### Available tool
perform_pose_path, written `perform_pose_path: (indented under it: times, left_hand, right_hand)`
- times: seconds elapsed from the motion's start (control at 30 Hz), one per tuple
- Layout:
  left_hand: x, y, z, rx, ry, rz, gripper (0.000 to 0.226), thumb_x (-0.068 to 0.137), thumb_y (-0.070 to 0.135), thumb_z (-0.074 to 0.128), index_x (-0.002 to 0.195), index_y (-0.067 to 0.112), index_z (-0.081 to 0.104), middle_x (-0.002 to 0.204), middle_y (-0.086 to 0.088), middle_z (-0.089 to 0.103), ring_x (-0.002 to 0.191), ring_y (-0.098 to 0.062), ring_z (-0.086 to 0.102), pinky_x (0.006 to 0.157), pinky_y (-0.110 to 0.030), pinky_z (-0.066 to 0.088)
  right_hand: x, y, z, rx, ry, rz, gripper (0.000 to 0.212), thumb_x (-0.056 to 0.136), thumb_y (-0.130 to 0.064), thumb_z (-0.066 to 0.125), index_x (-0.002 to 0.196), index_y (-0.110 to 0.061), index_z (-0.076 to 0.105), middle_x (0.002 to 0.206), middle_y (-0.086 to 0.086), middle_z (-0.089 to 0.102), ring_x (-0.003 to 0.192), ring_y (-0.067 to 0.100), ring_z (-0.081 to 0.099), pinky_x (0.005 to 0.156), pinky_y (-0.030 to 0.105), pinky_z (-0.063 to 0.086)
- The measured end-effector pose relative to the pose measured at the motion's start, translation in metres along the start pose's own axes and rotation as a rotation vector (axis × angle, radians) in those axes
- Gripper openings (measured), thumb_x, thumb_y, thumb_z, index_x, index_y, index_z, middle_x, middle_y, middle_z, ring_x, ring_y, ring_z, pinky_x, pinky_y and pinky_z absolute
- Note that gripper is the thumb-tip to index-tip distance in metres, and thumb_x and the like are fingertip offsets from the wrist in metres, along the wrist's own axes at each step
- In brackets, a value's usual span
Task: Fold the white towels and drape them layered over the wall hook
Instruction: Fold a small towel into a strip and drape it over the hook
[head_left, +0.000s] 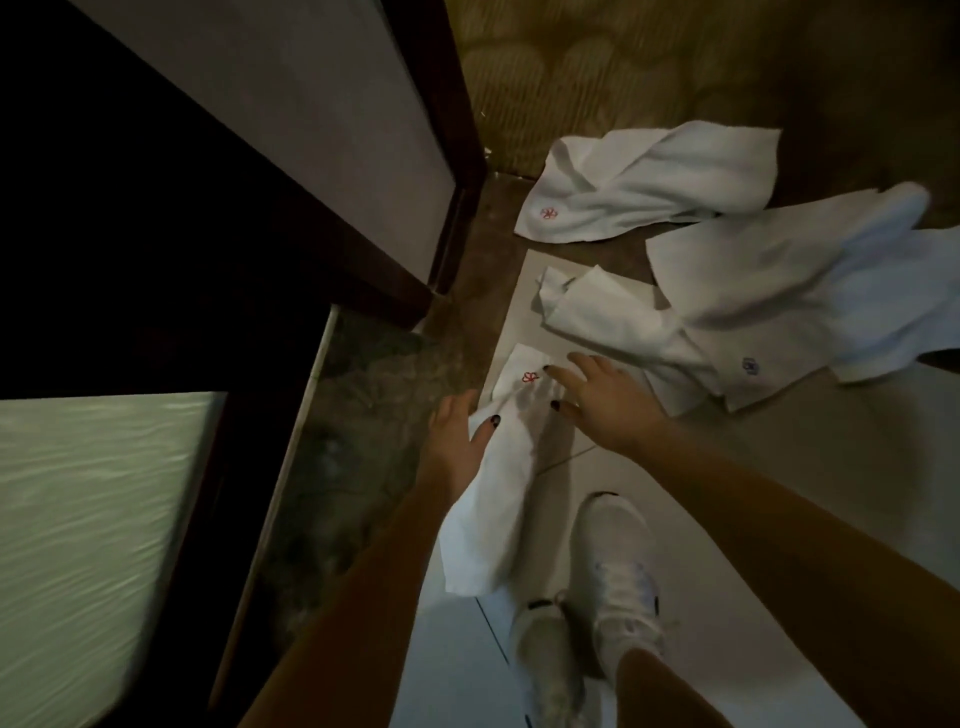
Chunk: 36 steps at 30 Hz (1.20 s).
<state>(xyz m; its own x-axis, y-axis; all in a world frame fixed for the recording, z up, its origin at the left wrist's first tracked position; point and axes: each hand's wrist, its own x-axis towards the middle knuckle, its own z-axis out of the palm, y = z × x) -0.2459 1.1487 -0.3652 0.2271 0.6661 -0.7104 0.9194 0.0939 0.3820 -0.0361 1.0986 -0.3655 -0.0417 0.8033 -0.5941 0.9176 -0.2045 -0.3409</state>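
My left hand (460, 434) grips a small white towel (493, 499) with a red emblem, its thumb laid over the cloth; the towel hangs down from the hand toward the floor. My right hand (605, 397) reaches with spread fingers to the towel's upper end by the emblem. Three more white towels lie crumpled on the floor: one with a red emblem (644, 184) at the back, one with a blue emblem (810, 291) at the right, and one (618, 317) between them. No wall hook is in view.
A dark wooden door frame (457, 156) and a pale panel stand to the left. A frosted glass pane (88, 519) is at the lower left. My feet in white sneakers (618, 566) stand on the pale floor tiles. Patterned carpet lies beyond the towels.
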Motion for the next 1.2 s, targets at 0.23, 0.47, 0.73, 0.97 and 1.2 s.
perform_pose_path:
  times: [0.23, 0.47, 0.73, 0.97, 1.2]
  left_hand:
    - [0.052, -0.031, 0.055, -0.09, 0.016, 0.019, 0.04, 0.093, 0.032, 0.061, 0.132, 0.025, 0.053, 0.138, -0.005, 0.047, 0.129, -0.022, 0.041, 0.099, -0.022, 0.031]
    - [0.015, -0.01, 0.015, -0.287, -0.043, 0.01, 0.02, 0.095, 0.03, 0.058, 0.094, 0.013, 0.069, 0.091, -0.008, 0.069, 0.078, -0.013, 0.06, 0.07, -0.021, 0.045]
    - [-0.1, 0.086, -0.107, -0.233, -0.019, 0.228, 0.018, 0.094, 0.026, 0.062, 0.082, 0.013, 0.069, 0.076, -0.006, 0.066, 0.063, 0.001, 0.057, 0.057, -0.023, 0.051]
    - [-0.225, 0.202, -0.231, -0.39, 0.15, 0.246, 0.033, 0.095, 0.024, 0.061, 0.08, -0.006, 0.062, 0.083, -0.022, 0.061, 0.079, -0.033, 0.059, 0.07, -0.039, 0.051]
    - [-0.354, 0.296, -0.317, -0.525, 0.162, 0.293, 0.019, 0.096, 0.017, 0.06, 0.097, 0.002, 0.072, 0.098, -0.021, 0.066, 0.087, -0.024, 0.058, 0.076, -0.032, 0.045]
  right_hand:
    - [0.059, 0.006, 0.058, -0.044, -0.017, -0.015, 0.044, 0.102, -0.041, 0.042, 0.145, -0.03, 0.041, 0.148, 0.013, 0.032, 0.133, 0.029, 0.034, 0.11, 0.04, 0.035]
    - [0.016, -0.01, 0.017, 0.0, -0.023, 0.001, 0.035, 0.103, -0.035, 0.041, 0.132, -0.024, 0.058, 0.152, 0.011, 0.03, 0.138, 0.03, 0.027, 0.106, 0.038, 0.03]
    - [-0.104, -0.047, -0.132, 0.047, 0.096, 0.0, 0.032, 0.105, -0.027, 0.039, 0.119, -0.01, 0.063, 0.145, 0.011, 0.049, 0.146, 0.023, 0.026, 0.12, 0.042, 0.01]
    - [-0.227, -0.097, -0.294, 0.025, 0.19, 0.124, 0.029, 0.104, -0.032, 0.04, 0.117, -0.013, 0.058, 0.108, 0.013, 0.066, 0.099, 0.031, 0.062, 0.105, 0.038, 0.027]
    - [-0.384, -0.14, -0.418, 0.223, 0.286, 0.294, 0.021, 0.102, -0.021, 0.042, 0.106, -0.011, 0.061, 0.099, 0.013, 0.066, 0.09, 0.031, 0.062, 0.078, 0.04, 0.05]
